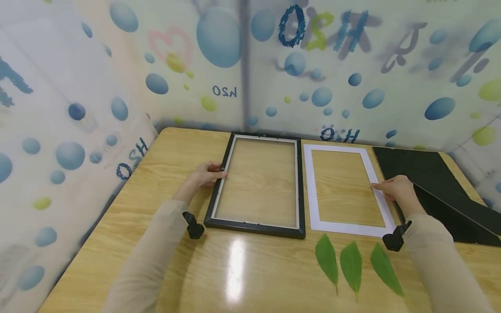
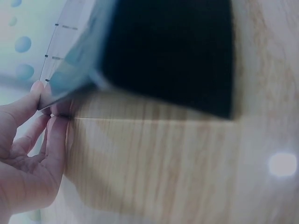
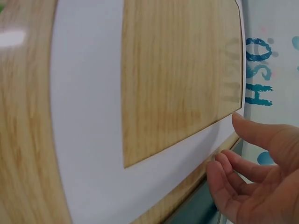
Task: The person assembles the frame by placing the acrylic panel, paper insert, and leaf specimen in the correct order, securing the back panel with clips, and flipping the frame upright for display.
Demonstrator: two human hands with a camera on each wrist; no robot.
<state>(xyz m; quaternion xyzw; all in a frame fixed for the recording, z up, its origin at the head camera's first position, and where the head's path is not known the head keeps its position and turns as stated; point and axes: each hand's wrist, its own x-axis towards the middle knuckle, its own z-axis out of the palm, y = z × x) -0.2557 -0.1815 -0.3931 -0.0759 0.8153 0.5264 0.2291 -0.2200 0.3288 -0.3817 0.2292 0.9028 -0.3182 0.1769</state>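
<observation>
My left hand (image 1: 205, 174) pinches the left side of a black picture frame (image 1: 254, 228), thumb on top and fingers beneath. In the left wrist view that frame (image 2: 168, 56) looms close and dark, its side between my thumb and fingers. The frame lies with its inner side up, wood grain showing through its middle. To its right lies a white picture mat (image 1: 348, 228) with a rectangular window. My right hand (image 1: 397, 191) is at the mat's right border. In the right wrist view my thumb lies over the mat (image 3: 88, 116), fingers bent beside its outer edge, a gap between them.
A black backing board (image 1: 415, 161) with a raised flap (image 1: 462, 206) lies at the far right, partly behind my right hand. Three green leaves (image 1: 352, 265) lie in a row in front of the mat. A printed wall (image 1: 274, 87) stands behind the table.
</observation>
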